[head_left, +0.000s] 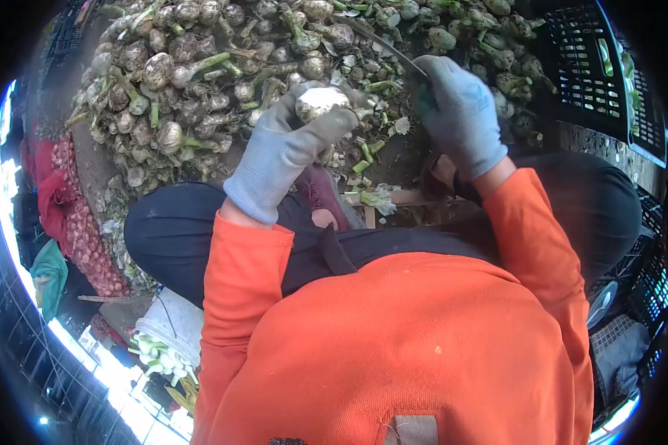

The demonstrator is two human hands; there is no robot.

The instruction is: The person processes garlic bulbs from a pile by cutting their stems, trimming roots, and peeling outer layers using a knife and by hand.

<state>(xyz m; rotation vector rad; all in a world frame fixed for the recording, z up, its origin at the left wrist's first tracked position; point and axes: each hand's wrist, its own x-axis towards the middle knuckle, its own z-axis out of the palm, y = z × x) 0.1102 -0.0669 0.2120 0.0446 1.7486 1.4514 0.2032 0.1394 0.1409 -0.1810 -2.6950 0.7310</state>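
Note:
In a grey glove, my left hand (293, 141) is closed round a garlic bulb (322, 101), whose pale top faces up between thumb and fingers. My right hand (462, 111), also gloved, grips a knife; its thin blade (387, 46) points up and left over the pile, and its handle is mostly hidden in the fist. The knife and the bulb are apart. Beyond both hands spreads a large heap of soil-stained garlic bulbs (159, 70) with cut stems. Stem pieces (365, 157) and papery skins lie below and between the hands.
Black plastic crates (590, 63) stand at the upper right. To the left lies a red mesh sack (89, 230) full of small bulbs or cloves. A white bucket (172, 322) with pale stems at its mouth is at the lower left, near a green cloth (49, 278).

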